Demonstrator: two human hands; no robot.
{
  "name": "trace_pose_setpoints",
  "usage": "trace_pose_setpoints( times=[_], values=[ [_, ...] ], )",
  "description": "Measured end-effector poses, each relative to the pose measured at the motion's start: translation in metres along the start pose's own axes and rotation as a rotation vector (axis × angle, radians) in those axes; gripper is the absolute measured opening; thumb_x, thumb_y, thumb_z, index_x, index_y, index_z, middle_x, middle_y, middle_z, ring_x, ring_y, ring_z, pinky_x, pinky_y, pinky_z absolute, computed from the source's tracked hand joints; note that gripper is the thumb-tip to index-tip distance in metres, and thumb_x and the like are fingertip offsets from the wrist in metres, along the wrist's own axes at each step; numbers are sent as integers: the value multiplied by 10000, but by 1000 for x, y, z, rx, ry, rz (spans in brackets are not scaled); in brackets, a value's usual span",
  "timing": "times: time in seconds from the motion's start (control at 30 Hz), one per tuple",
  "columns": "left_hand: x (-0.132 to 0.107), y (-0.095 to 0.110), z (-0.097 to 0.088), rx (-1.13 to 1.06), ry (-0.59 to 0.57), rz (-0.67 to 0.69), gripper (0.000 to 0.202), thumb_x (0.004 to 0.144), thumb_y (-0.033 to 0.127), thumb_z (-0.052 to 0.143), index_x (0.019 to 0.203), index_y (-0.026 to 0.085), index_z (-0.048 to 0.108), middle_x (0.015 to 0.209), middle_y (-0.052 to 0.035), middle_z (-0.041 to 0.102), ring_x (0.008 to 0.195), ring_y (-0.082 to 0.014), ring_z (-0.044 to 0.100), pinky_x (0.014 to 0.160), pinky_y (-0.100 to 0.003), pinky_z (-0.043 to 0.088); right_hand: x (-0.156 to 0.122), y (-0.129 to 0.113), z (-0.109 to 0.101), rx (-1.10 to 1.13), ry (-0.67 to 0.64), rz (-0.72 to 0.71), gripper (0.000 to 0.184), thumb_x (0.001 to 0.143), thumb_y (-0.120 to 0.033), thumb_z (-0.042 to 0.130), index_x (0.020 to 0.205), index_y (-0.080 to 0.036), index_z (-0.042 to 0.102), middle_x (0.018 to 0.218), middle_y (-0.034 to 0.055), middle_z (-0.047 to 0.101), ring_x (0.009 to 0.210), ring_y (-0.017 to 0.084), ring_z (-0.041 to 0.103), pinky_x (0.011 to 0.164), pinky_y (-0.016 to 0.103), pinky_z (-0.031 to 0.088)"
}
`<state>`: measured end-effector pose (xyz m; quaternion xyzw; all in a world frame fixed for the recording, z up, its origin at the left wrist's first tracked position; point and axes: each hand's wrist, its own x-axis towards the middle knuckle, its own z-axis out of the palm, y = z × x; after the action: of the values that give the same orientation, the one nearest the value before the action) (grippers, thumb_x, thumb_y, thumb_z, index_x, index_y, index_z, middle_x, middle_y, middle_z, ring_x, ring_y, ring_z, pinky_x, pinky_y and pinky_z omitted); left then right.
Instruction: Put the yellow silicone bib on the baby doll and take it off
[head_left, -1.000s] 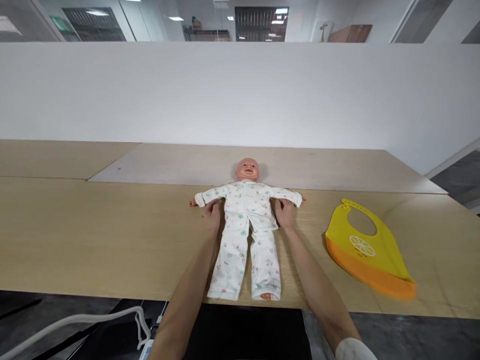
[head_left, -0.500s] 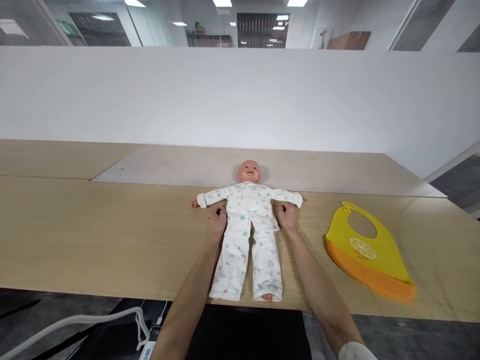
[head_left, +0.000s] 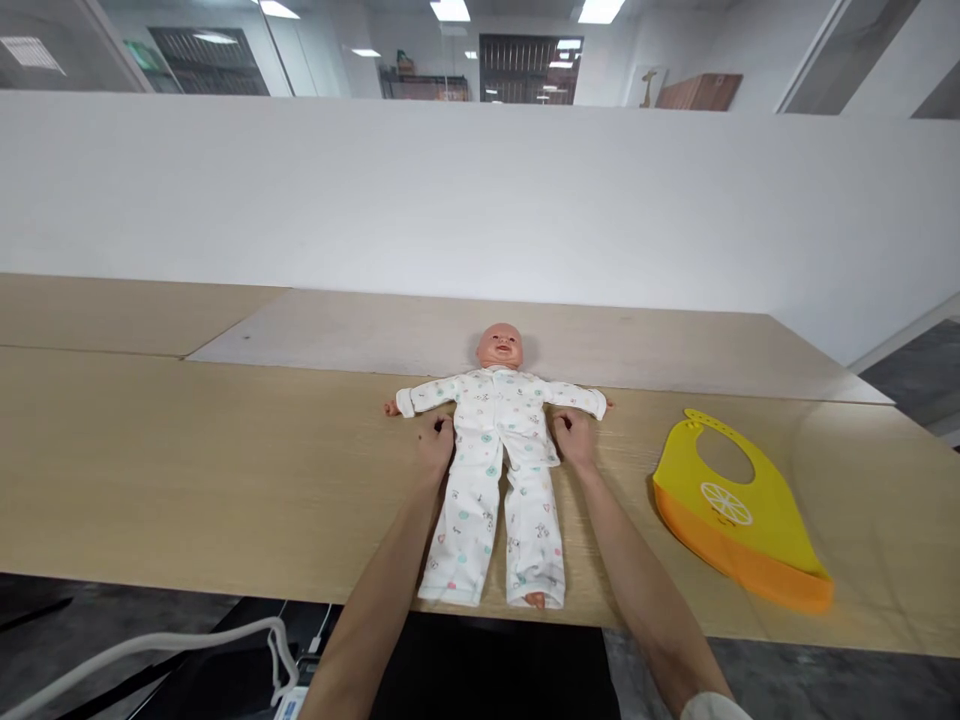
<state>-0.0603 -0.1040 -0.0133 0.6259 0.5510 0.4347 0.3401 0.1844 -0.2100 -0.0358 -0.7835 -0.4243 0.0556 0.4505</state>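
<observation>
A baby doll (head_left: pixel 499 420) in white patterned pajamas lies face up on the table, arms spread and legs toward me. My left hand (head_left: pixel 436 443) rests on the tabletop at the left side of its torso, below the sleeve, with the fingers curled into a loose fist. On the other side, my right hand (head_left: pixel 574 437) is curled the same way, close beside the shirt. Neither fist shows anything in it. Farther right lies a yellow bib (head_left: pixel 757 490) with an orange pocket and a white citrus print.
The wooden table (head_left: pixel 225 470) runs wide to both sides, with its front edge just past the doll's feet. A white partition (head_left: pixel 480 200) with glass above stands behind. A white cable (head_left: pixel 172 640) hangs at the lower left.
The whole view has shifted very slightly. My hands, the doll and the bib hold their places on the table.
</observation>
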Motion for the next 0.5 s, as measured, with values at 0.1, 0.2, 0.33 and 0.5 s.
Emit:
trace_pose_setpoints(
  times=[0.1,0.2,0.33,0.5],
  values=[
    [2,-4,2,-30,21,22,118,732,228,470,657,213,560,706,-18,622,746,-201,584,764,-317,452,-2,-2,-1,31,-2,37,280,734,-297,432,797,-181,678,844,48,700,795,204,605,773,327,454],
    [3,-6,4,-84,19,67,107,727,206,465,714,212,570,761,-29,633,780,-197,591,792,-313,457,-12,-6,-8,144,-68,34,261,728,-305,447,777,-179,671,836,52,699,780,206,614,775,337,463],
    [3,-9,6,-142,14,81,133,728,210,462,786,211,581,812,-40,641,809,-196,596,810,-313,460,-35,-7,-29,247,-255,-22,249,755,-323,461,781,-188,668,841,43,695,797,211,615,773,347,466],
    [5,-13,8,-130,21,95,165,722,229,474,813,207,610,837,-51,657,821,-213,607,823,-339,465,-48,9,-76,261,-526,44,245,771,-345,493,818,-206,689,860,52,691,821,216,606,803,361,454]
  ],
)
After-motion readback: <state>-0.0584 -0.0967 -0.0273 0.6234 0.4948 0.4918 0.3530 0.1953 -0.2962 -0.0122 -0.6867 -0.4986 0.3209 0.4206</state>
